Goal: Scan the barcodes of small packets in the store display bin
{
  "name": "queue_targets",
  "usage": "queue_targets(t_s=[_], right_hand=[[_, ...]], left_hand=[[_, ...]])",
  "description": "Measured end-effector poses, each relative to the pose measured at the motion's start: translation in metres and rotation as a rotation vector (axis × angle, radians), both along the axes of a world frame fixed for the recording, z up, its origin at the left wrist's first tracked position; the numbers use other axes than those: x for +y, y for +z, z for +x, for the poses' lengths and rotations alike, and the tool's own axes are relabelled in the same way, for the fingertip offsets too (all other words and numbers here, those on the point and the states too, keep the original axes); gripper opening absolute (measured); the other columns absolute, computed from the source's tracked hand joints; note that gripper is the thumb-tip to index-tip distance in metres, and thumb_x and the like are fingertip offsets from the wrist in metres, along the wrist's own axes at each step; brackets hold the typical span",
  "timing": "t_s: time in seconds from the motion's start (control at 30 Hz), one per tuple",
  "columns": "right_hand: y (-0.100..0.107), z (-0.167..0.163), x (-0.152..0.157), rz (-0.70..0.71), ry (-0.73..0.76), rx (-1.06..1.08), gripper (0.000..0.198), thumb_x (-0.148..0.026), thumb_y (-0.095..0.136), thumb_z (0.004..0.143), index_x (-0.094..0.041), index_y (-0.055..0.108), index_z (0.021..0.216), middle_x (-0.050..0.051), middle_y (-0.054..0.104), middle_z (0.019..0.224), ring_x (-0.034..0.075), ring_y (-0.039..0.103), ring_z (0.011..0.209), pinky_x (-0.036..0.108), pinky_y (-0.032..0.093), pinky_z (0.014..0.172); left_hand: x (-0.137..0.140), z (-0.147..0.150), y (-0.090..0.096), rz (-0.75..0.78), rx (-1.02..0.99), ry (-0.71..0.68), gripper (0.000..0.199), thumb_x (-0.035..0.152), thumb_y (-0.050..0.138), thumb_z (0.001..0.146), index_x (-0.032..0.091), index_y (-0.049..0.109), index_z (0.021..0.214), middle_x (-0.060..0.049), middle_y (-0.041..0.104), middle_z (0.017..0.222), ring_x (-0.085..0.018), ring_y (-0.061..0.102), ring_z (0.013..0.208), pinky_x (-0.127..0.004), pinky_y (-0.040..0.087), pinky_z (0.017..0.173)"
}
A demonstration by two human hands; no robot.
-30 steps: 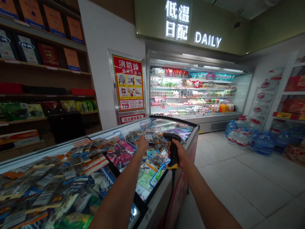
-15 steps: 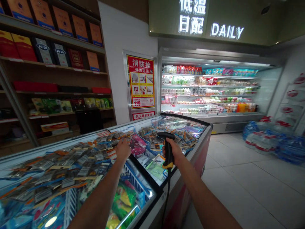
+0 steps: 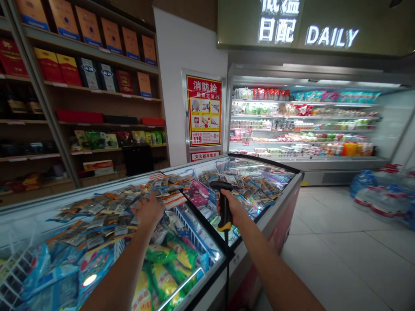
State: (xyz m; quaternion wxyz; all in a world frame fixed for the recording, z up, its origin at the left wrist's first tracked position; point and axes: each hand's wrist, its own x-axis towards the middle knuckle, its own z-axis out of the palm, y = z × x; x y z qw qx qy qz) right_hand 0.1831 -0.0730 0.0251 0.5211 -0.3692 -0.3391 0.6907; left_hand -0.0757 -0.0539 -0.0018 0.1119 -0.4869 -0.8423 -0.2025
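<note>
— What are your hands doing?

— My right hand (image 3: pixel 234 210) is wrapped around the grip of the barcode scanner (image 3: pixel 223 203), held upright over the middle of the chest freezer (image 3: pixel 275 216), its cable hanging down the front wall. My left hand (image 3: pixel 148 210) lies fingers down on the packets (image 3: pixel 106 211) under the sliding lid; whether it has pinched one I cannot tell.

— Which step is that?

— Picking stock to scan, I judge. The next move calls for lifting one packet clear, turning its barcode up, and aiming the scanner's head at it.
</note>
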Motion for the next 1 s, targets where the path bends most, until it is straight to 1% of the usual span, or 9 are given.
queue_targets(t_s=[0.13, 0.3, 0.4, 0.5, 0.57, 0.67, 0.73, 0.83, 1.0], right_hand=[[0.000, -0.005, -0.003, 0.001, 0.015, -0.019, 0.024, -0.039, 0.051, 0.071, -0.016, 0.049, 0.064, -0.004, 0.051, 0.043, 0.009, 0.046, 0.034, 0.021, 0.037, 0.034], [0.000, -0.010, -0.007, 0.003, 0.043, -0.036, 0.025, -0.038, 0.050, 0.072, -0.015, 0.049, 0.062, -0.003, 0.051, 0.044, 0.009, 0.047, 0.034, 0.021, 0.038, 0.034], [0.000, -0.011, -0.007, 0.013, 0.053, -0.028, 0.025, -0.038, 0.049, 0.072, -0.015, 0.049, 0.063, -0.003, 0.051, 0.044, 0.009, 0.047, 0.034, 0.021, 0.038, 0.034], [0.001, -0.010, -0.007, 0.012, 0.063, -0.018, 0.023, -0.038, 0.050, 0.072, -0.015, 0.049, 0.065, -0.003, 0.051, 0.044, 0.009, 0.047, 0.034, 0.021, 0.037, 0.034], [0.002, -0.007, -0.008, 0.013, 0.067, -0.010, 0.022, -0.038, 0.050, 0.072, -0.016, 0.050, 0.066, -0.003, 0.051, 0.044, 0.009, 0.047, 0.035, 0.020, 0.037, 0.034], [0.004, -0.003, -0.008, 0.012, 0.072, -0.001, 0.023, -0.038, 0.050, 0.071, -0.016, 0.049, 0.065, -0.003, 0.051, 0.044, 0.009, 0.047, 0.035, 0.021, 0.038, 0.035], [0.006, -0.001, -0.008, 0.023, 0.079, 0.022, 0.024, -0.039, 0.049, 0.072, -0.016, 0.050, 0.065, -0.002, 0.052, 0.046, 0.009, 0.047, 0.035, 0.021, 0.038, 0.035], [0.008, 0.004, -0.006, 0.047, 0.100, 0.081, 0.024, -0.039, 0.048, 0.073, -0.016, 0.051, 0.067, -0.003, 0.053, 0.047, 0.009, 0.046, 0.036, 0.021, 0.038, 0.035], [0.012, 0.014, -0.005, 0.039, 0.139, 0.127, 0.024, -0.040, 0.049, 0.072, -0.016, 0.052, 0.071, -0.003, 0.053, 0.049, 0.008, 0.047, 0.038, 0.020, 0.038, 0.038]], left_hand=[[-0.003, 0.001, 0.000, 0.020, 0.037, -0.025, 0.053, 0.043, 0.046, 0.068, 0.013, 0.047, 0.112, -0.020, 0.052, 0.105, -0.035, 0.043, 0.103, -0.050, 0.029, 0.083], [-0.005, 0.006, 0.001, 0.036, 0.018, -0.117, 0.045, 0.030, 0.046, 0.069, 0.020, 0.051, 0.112, -0.015, 0.053, 0.107, -0.031, 0.047, 0.101, -0.046, 0.033, 0.084], [-0.004, 0.004, 0.004, 0.012, -0.115, -0.193, 0.044, 0.027, 0.044, 0.070, 0.018, 0.051, 0.113, -0.015, 0.055, 0.105, -0.027, 0.053, 0.095, -0.038, 0.040, 0.079], [-0.002, 0.000, 0.008, 0.036, -0.242, -0.254, 0.040, 0.023, 0.047, 0.068, 0.016, 0.055, 0.107, -0.012, 0.059, 0.101, -0.024, 0.055, 0.094, -0.032, 0.041, 0.079], [-0.001, -0.003, 0.011, 0.095, -0.407, -0.302, 0.046, 0.021, 0.052, 0.065, 0.017, 0.052, 0.110, -0.009, 0.062, 0.096, -0.022, 0.057, 0.088, -0.030, 0.043, 0.076], [0.003, 0.000, 0.012, 0.282, -0.727, -0.417, 0.061, 0.022, 0.054, 0.062, 0.019, 0.041, 0.122, -0.005, 0.063, 0.091, -0.017, 0.059, 0.078, -0.027, 0.045, 0.069], [0.007, 0.008, 0.011, 0.374, -0.905, -0.499, 0.059, 0.020, 0.053, 0.060, 0.019, 0.045, 0.118, -0.003, 0.064, 0.090, -0.017, 0.059, 0.079, -0.026, 0.045, 0.068], [0.017, 0.027, 0.007, 0.368, -1.104, -0.580, 0.047, 0.017, 0.052, 0.056, 0.018, 0.056, 0.103, -0.002, 0.066, 0.083, -0.018, 0.059, 0.077, -0.028, 0.045, 0.068], [0.039, 0.062, -0.007, 0.393, -1.252, -0.706, 0.045, 0.017, 0.056, 0.048, 0.014, 0.059, 0.092, -0.003, 0.066, 0.080, -0.017, 0.059, 0.071, -0.029, 0.044, 0.067]])
